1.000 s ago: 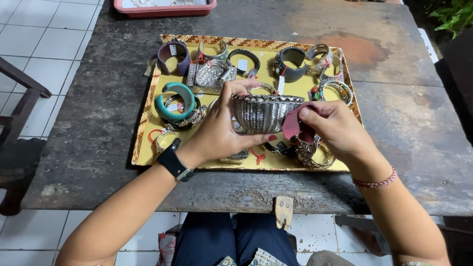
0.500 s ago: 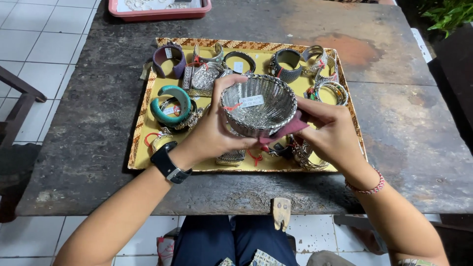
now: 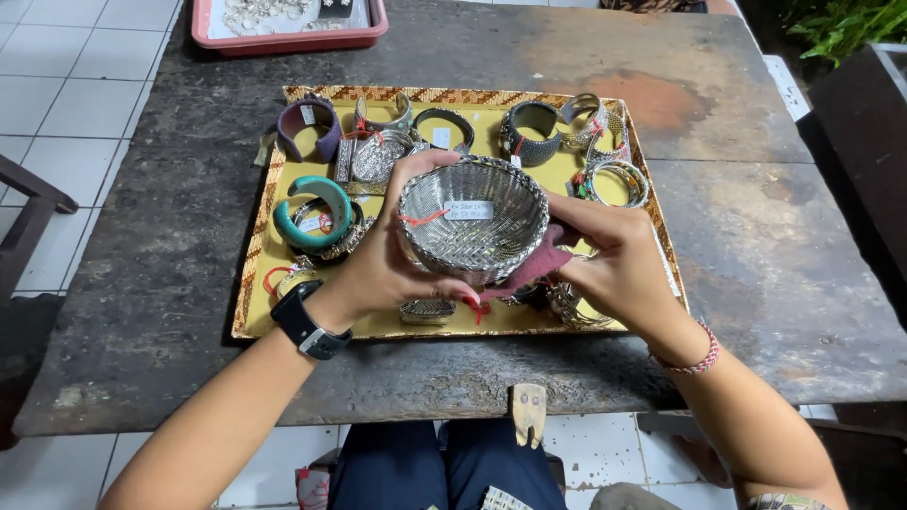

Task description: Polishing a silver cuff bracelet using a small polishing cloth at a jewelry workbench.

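Fingers on both sides are doing the work here. Left hand [image 3: 387,269] is cupping the woven silver bowl [image 3: 472,219] from its near-left side, thumb curling under the bottom and fingertips wrapping over the far rim, so it's clenched on the bowl. Right hand [image 3: 614,260] is pinching a dark red cloth [image 3: 534,267] against the bowl's lower right wall, so that one's gripping the cloth and pressing on the bowl through it. Bowl is being held up in the air, tipped toward the camera, hovering over the yellow tray [image 3: 253,283] rather than sitting on it.

Handling-wise, I'm guessing it's thin woven metal: light, fairly stiff, but probably dentable if you squeeze the wall hard. Shiny surface looks slippery, though the weave is giving some texture. Rim and base seem like the safest spots to hold, which is pretty much what's happening. A paper tag is sitting inside it, with a red thread [image 3: 422,218] trailing over the left rim that could snag.

Just left of the grip, a teal bangle [image 3: 312,212] is lying on the tray; beyond it, a purple cuff [image 3: 309,128]. Past the bowl, more silver bangles [image 3: 532,132]. All of it's resting on a dark worn table [image 3: 142,312].
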